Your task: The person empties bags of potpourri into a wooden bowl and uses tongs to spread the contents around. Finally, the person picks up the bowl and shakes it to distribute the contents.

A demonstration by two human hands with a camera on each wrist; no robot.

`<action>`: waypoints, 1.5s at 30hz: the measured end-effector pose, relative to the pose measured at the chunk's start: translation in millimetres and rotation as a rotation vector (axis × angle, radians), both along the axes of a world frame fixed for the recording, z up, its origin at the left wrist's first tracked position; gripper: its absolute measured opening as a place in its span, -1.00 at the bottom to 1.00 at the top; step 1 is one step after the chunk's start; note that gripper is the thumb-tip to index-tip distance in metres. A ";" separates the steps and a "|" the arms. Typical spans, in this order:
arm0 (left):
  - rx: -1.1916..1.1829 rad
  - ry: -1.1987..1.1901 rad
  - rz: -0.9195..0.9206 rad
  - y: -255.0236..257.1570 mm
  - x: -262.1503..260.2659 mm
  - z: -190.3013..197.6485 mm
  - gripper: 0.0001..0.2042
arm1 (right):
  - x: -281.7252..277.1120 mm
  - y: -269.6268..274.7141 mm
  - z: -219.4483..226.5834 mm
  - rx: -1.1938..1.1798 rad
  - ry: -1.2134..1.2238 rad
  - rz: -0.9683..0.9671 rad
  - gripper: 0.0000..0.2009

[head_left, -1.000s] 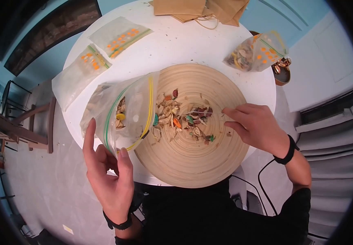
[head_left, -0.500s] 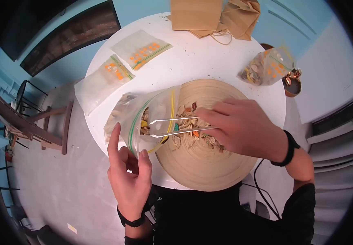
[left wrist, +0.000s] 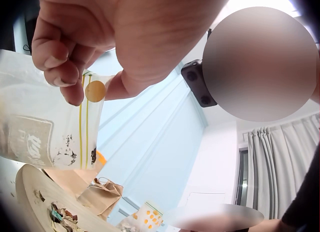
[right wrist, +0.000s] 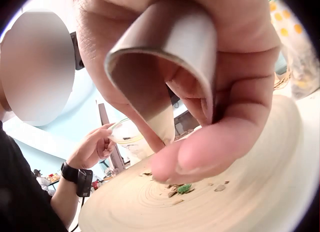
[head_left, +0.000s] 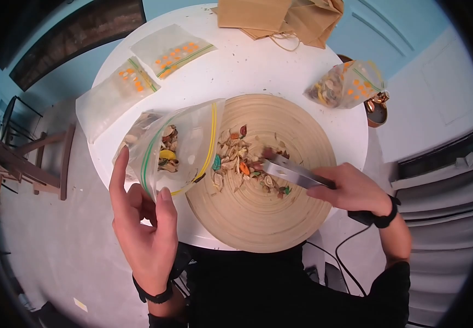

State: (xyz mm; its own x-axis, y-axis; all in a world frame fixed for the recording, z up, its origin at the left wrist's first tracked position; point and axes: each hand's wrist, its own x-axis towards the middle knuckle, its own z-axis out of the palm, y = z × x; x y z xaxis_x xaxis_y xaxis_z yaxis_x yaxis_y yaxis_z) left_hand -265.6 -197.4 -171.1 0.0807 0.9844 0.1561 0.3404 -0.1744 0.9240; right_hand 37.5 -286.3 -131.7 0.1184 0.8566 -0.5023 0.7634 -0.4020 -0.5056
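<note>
My left hand [head_left: 151,232] pinches the rim of a clear zip bag [head_left: 195,139] between thumb and fingers, its mouth spread toward the plate. Inside lie dried petals and a yellow piece [head_left: 167,155]. A round wooden plate [head_left: 263,227] carries a loose heap of potpourri [head_left: 232,156], with orange, teal and red bits among pale flakes. Over the heap's right side, my right hand [head_left: 351,188] holds metal tongs [head_left: 294,173], their tips blurred. In the right wrist view, the bent end of the tongs [right wrist: 172,34] sits within the hand.
Two flat zip bags with orange dots, one [head_left: 116,95] nearer and one [head_left: 173,49] farther, lie at the table's back left. A filled zip bag [head_left: 337,87] stands back right beside a brown bowl [head_left: 377,116]. Brown paper bags [head_left: 280,19] occupy the far edge. Small crumbs dot the white table [head_left: 236,65].
My right hand brought the tongs left from the heap to the bag's mouth, then back right over the heap, with the tongs turned. My left hand keeps its hold on the bag.
</note>
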 end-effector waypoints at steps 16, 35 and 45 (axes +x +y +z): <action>0.000 0.036 0.029 -6.9 2.3 -0.3 -0.40 | 33.1 77.1 -48.0 0.201 0.218 0.234 -0.62; -0.009 0.045 0.008 -7.7 -0.1 -4.6 -0.39 | -13.9 33.3 -41.1 0.523 -0.276 0.570 -0.70; -0.015 0.042 0.008 -7.7 1.5 -4.6 -0.39 | -2.4 15.8 -27.2 0.603 -0.381 0.484 -0.71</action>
